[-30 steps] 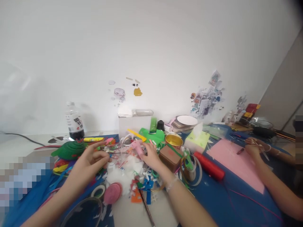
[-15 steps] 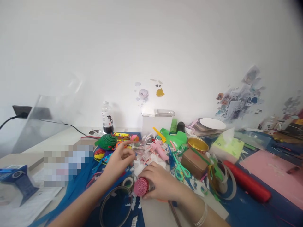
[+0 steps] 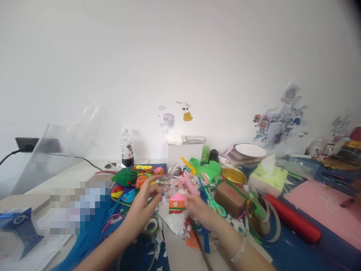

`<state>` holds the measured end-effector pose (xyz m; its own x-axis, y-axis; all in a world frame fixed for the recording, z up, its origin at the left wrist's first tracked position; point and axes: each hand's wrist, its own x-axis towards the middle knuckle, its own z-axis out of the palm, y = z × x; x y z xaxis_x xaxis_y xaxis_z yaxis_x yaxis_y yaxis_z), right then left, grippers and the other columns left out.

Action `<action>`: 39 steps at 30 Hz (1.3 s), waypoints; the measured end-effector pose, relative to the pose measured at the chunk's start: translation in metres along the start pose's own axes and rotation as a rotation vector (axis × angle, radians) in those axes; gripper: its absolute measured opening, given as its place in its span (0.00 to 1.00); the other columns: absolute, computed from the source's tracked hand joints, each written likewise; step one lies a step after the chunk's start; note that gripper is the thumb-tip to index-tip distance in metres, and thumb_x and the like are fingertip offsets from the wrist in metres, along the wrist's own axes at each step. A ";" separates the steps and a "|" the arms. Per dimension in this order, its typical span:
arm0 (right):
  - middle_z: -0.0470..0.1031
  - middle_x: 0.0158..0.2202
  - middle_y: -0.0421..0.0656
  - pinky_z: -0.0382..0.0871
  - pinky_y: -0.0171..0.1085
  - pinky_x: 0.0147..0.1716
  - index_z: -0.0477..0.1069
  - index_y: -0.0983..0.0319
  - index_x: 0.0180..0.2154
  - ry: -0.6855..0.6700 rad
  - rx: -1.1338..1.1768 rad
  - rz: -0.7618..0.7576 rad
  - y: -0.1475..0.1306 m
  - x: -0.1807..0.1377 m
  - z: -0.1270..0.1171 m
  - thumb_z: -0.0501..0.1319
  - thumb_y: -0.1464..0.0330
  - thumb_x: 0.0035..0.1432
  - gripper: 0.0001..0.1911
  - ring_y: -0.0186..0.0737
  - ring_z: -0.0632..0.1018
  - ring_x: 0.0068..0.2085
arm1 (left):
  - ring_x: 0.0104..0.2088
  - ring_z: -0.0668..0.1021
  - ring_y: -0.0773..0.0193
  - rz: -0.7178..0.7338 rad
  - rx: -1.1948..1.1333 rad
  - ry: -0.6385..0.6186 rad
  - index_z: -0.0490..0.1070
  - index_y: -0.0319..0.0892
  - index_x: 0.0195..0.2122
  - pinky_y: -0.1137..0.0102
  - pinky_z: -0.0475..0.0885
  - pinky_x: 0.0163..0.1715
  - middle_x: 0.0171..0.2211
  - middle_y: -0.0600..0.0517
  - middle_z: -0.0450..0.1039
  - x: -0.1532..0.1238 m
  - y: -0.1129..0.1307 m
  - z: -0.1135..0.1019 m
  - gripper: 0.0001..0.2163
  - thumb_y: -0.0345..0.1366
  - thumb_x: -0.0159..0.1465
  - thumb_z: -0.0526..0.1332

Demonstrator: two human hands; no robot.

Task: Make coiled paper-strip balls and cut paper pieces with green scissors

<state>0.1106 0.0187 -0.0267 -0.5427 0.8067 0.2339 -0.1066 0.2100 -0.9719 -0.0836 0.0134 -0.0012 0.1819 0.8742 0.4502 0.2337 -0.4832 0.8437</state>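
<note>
My right hand is closed on a small round corrugated-paper ornament, pink on top, with orange, green and red bands and a small black-and-white spot on its side. It is held above crumpled white scraps. To its left, my left hand has loosely bent fingers spread apart, and I see nothing in it. Just behind the ornament lies a pink glue gun. Beyond my left hand are a green corrugated-paper dome and an orange piece. Green scissors lie right of my right hand.
A brown box, a gold tin, a tissue pack and a red roll stand at right. A bottle stands by the wall. Tape rolls and paper scraps crowd the front. A clear sheet leans left.
My right hand has raised the ornament away from me and turned it, so its banded side shows instead of its red ridged face. My left hand stays beside it, fingers still bent.
</note>
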 end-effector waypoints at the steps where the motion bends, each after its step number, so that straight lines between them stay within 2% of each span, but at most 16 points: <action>1: 0.72 0.31 0.43 0.64 0.35 0.37 0.73 0.64 0.36 -0.021 0.029 0.007 0.002 0.000 -0.001 0.57 0.51 0.52 0.23 0.38 0.72 0.33 | 0.29 0.68 0.65 0.011 -0.007 -0.003 0.55 0.45 0.51 0.70 0.62 0.35 0.25 0.58 0.62 -0.001 0.001 0.000 0.17 0.37 0.61 0.51; 5: 0.70 0.29 0.41 0.63 0.34 0.37 0.73 0.64 0.34 -0.110 -0.038 0.013 0.004 -0.001 -0.001 0.58 0.53 0.51 0.20 0.36 0.70 0.33 | 0.30 0.69 0.65 0.062 0.035 -0.049 0.56 0.47 0.50 0.70 0.63 0.36 0.26 0.58 0.63 -0.004 0.004 0.000 0.15 0.36 0.61 0.51; 9: 0.69 0.28 0.39 0.63 0.34 0.35 0.73 0.63 0.34 -0.136 -0.124 0.056 0.004 0.000 0.002 0.59 0.54 0.48 0.19 0.36 0.68 0.31 | 0.29 0.69 0.66 0.107 0.115 -0.110 0.58 0.47 0.47 0.69 0.63 0.41 0.25 0.59 0.62 -0.006 0.007 0.003 0.14 0.32 0.59 0.52; 14: 0.68 0.28 0.39 0.63 0.33 0.33 0.73 0.63 0.34 -0.153 -0.163 0.082 0.004 0.001 0.002 0.59 0.56 0.48 0.18 0.35 0.67 0.30 | 0.27 0.69 0.66 0.089 0.147 -0.160 0.57 0.45 0.49 0.70 0.65 0.37 0.23 0.59 0.62 -0.005 0.008 0.005 0.19 0.30 0.55 0.53; 20: 0.69 0.33 0.41 0.62 0.35 0.38 0.72 0.63 0.37 -0.186 -0.131 0.088 0.006 -0.001 0.002 0.60 0.54 0.48 0.21 0.38 0.69 0.36 | 0.28 0.69 0.67 0.108 0.133 -0.191 0.54 0.45 0.50 0.69 0.64 0.39 0.24 0.59 0.62 -0.007 0.008 0.006 0.17 0.31 0.59 0.51; 24: 0.70 0.33 0.41 0.62 0.35 0.40 0.72 0.63 0.39 -0.216 -0.119 0.097 0.006 -0.001 0.002 0.60 0.53 0.49 0.22 0.38 0.70 0.36 | 0.28 0.68 0.66 0.119 0.224 -0.237 0.53 0.45 0.51 0.69 0.64 0.37 0.25 0.57 0.62 -0.008 0.006 0.006 0.16 0.34 0.61 0.50; 30: 0.69 0.31 0.40 0.61 0.34 0.38 0.72 0.63 0.40 -0.233 -0.107 0.094 0.007 0.000 0.002 0.60 0.55 0.49 0.21 0.36 0.69 0.34 | 0.30 0.68 0.63 0.138 0.345 -0.240 0.54 0.43 0.52 0.65 0.62 0.41 0.26 0.56 0.64 -0.008 0.005 0.007 0.16 0.35 0.61 0.49; 39: 0.67 0.31 0.40 0.62 0.33 0.34 0.72 0.65 0.39 -0.230 -0.133 0.106 0.001 0.000 0.004 0.61 0.54 0.47 0.23 0.35 0.67 0.33 | 0.30 0.68 0.64 0.149 0.390 -0.302 0.52 0.45 0.53 0.64 0.64 0.40 0.27 0.56 0.64 -0.008 0.007 0.005 0.17 0.35 0.62 0.47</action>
<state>0.1076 0.0165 -0.0274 -0.7217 0.6844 0.1037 0.0626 0.2137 -0.9749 -0.0789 0.0030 -0.0005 0.4947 0.7694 0.4040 0.5125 -0.6337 0.5794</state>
